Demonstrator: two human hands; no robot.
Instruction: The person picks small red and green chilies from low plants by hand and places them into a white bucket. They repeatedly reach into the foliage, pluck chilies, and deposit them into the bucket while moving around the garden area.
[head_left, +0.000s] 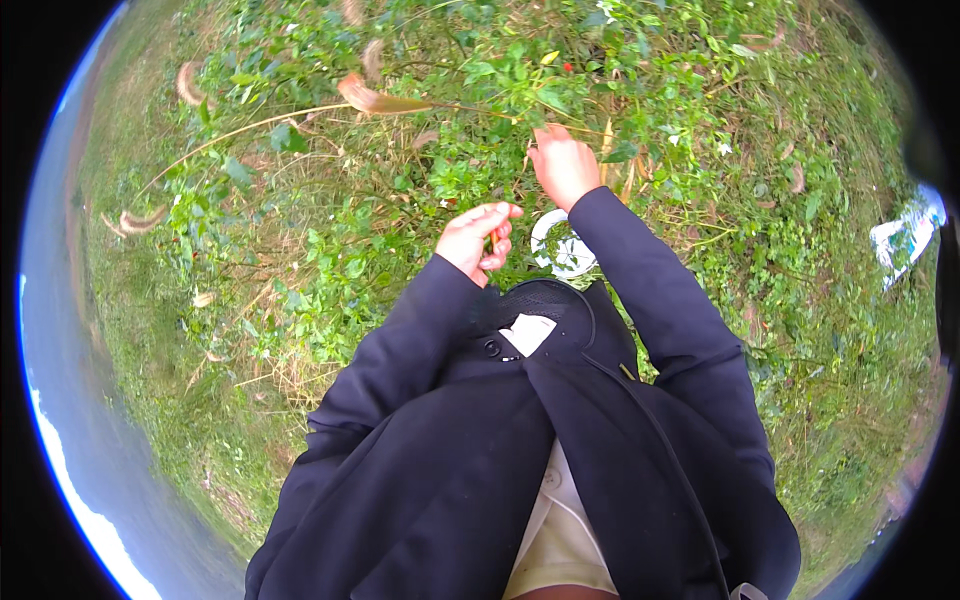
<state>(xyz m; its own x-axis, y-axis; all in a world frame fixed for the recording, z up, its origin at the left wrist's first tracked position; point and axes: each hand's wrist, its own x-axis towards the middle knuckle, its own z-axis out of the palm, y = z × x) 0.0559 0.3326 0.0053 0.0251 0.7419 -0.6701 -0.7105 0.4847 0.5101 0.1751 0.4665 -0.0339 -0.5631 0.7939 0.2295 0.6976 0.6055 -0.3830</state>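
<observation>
My left hand (472, 238) is curled, palm partly turned up, around a small orange-red thing (493, 240), possibly a pepper; most of it is hidden by the fingers. Farther out and to the right, my right hand (566, 166) reaches back-up into leafy green plants (517, 79). Its fingertips are bent down among the leaves, so whether they grip anything is hidden. Below that wrist stands a round white container (538, 244), partly covered by leaves and my sleeve. A small red fruit (568, 67) shows among the foliage beyond the right hand.
A long dry stalk with a tan leaf blade (382, 99) arches across before my hands. Bristly grass heads (189, 84) stand at the left. Far right lies a shiny silver-white wrapper or bag (907, 236). White flowers (724, 148) dot the weeds.
</observation>
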